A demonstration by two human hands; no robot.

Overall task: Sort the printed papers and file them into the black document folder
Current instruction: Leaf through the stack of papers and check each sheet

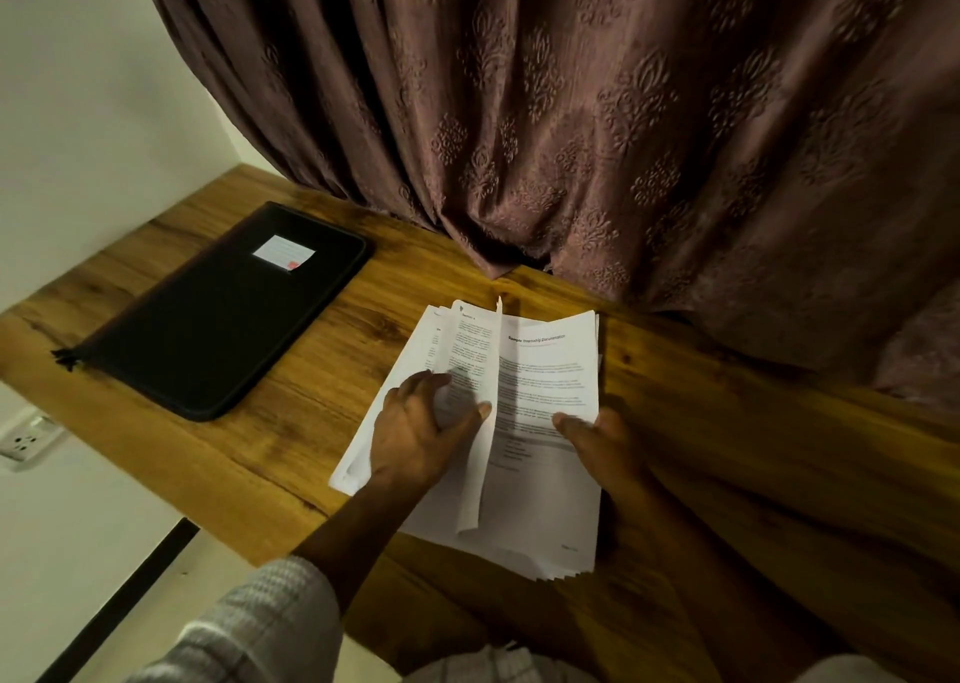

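A stack of printed papers (545, 370) lies on the wooden desk (727, 448), fanned at the near edge. My left hand (415, 433) holds a bent sheet (472, 365) lifted off the left side of the stack, thumb over it and fingers spread on the print. My right hand (602, 438) grips the top page at its right edge; that page bears a bold heading. The black document folder (218, 313) lies shut and flat to the left, apart from the papers, with a white label near its far end and a zip tassel at its near left corner.
A brown patterned curtain (597, 111) hangs down onto the back of the desk right behind the papers. A wall socket (26, 441) sits below the desk's left edge. Bare desk wood shows between folder and papers and to the right.
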